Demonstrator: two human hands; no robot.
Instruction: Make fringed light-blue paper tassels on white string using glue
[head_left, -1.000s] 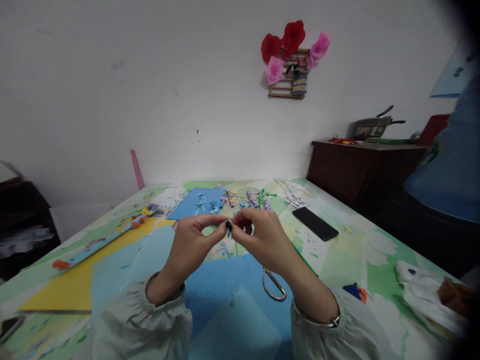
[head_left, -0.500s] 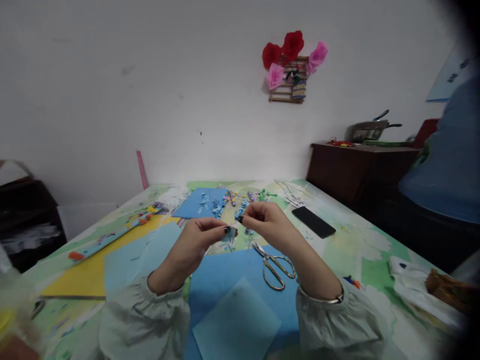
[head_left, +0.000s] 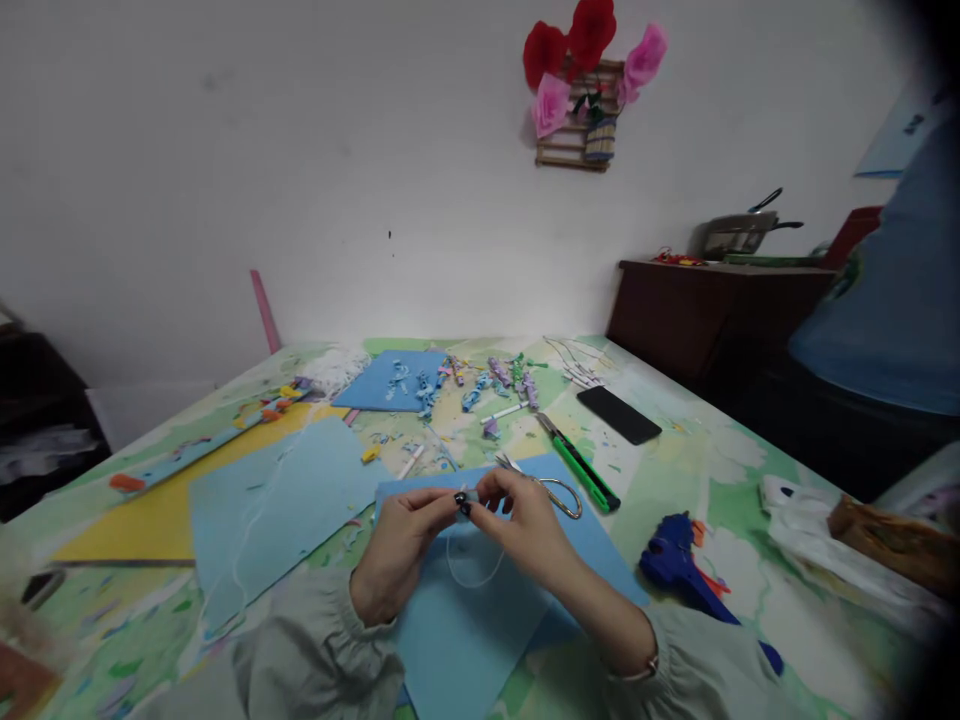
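My left hand (head_left: 401, 535) and my right hand (head_left: 519, 520) meet low over a blue foam sheet (head_left: 480, 610). Their fingertips pinch a small pale blue piece (head_left: 466, 498) between them. A thin white thread (head_left: 472, 570) loops down from the piece onto the sheet. Both hands have their fingers curled closed. Scissors (head_left: 551, 487) lie just beyond my right hand.
A green utility knife (head_left: 581, 465), a black phone (head_left: 619, 413) and a blue glue gun (head_left: 675, 565) lie to the right. Light blue and yellow sheets (head_left: 277, 495) lie left. Small paper rolls (head_left: 487, 380) sit at the back. A person in blue (head_left: 892, 300) stands at the right.
My hands have come down and nearer to me, back together on the small piece. The view tilted down, so the knife and glue gun now show.
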